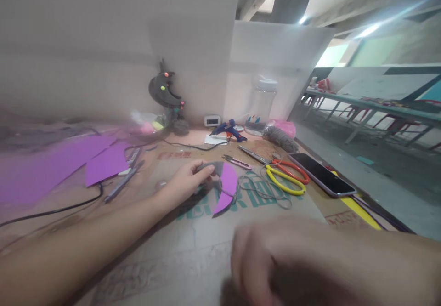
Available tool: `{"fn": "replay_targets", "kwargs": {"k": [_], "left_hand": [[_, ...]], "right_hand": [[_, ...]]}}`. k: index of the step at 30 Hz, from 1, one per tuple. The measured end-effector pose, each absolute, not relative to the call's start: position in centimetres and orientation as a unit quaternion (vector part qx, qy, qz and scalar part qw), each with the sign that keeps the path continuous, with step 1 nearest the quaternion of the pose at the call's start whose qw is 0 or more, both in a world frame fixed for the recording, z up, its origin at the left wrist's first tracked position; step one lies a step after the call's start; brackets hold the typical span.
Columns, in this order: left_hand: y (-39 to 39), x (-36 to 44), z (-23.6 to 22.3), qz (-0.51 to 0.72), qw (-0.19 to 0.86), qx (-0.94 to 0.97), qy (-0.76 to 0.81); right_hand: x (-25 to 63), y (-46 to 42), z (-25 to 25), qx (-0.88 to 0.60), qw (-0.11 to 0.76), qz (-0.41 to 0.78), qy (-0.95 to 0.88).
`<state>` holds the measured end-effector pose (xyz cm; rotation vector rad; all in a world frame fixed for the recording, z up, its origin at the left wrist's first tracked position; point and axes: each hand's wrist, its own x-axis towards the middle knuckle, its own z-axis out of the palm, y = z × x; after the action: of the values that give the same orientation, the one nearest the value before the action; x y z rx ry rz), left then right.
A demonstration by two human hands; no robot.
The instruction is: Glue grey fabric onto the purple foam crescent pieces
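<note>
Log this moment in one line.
left hand: holding purple-and-grey crescent | right hand: blurred, grip unclear | scissors: lying right of crescent

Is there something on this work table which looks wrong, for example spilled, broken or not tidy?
I see nothing spilled or broken. The one untidy spot is the grey yarn, which lies in loose, crossing loops between the purple-and-grey crescent and the scissors, rather than wound up; it might snag.

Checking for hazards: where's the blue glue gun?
In the head view, the glue gun lies at the back, slightly right of centre, beside the white digital clock.
</note>
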<state>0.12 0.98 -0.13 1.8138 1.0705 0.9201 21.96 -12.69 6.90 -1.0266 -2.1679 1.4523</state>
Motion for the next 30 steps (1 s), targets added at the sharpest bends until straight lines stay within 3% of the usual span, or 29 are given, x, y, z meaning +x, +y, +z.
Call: {"fn": "replay_targets", "kwargs": {"k": [3,5,11,13,19,26,30], "left_hand": [[1.0,0.0,0.0,0.384,0.406,0.703,0.439],[1.0,0.0,0.1,0.408,0.411,0.684,0.443],[1.2,-0.3,-0.1,0.450,0.405,0.650,0.459],[1.3,-0.4,-0.1,0.450,0.395,0.652,0.464],[1.3,-0.2,-0.2,0.449,0.408,0.666,0.434],[1.7,0.0,-0.7,0.420,0.542,0.628,0.367],[1.9,-0.2,-0.9,0.428,0.564,0.611,0.353]], "right_hand": [[21.4,-7.7,7.7,-0.418,0.141,0.266,-0.857],[21.4,-5.0,6.4,-0.445,0.149,0.199,-0.860],[21.4,-1.4,1.3,-0.469,0.243,0.476,-0.704],[21.1,-1.4,0.9,-0.454,0.256,0.518,-0.678],[20.0,-2.3,0.9,-0.455,0.293,0.485,-0.687],[20.0,-2.5,0.7,-0.436,0.308,0.471,-0.703],[20.1,-2.4,0.6,-0.436,0.304,0.463,-0.709]]}}
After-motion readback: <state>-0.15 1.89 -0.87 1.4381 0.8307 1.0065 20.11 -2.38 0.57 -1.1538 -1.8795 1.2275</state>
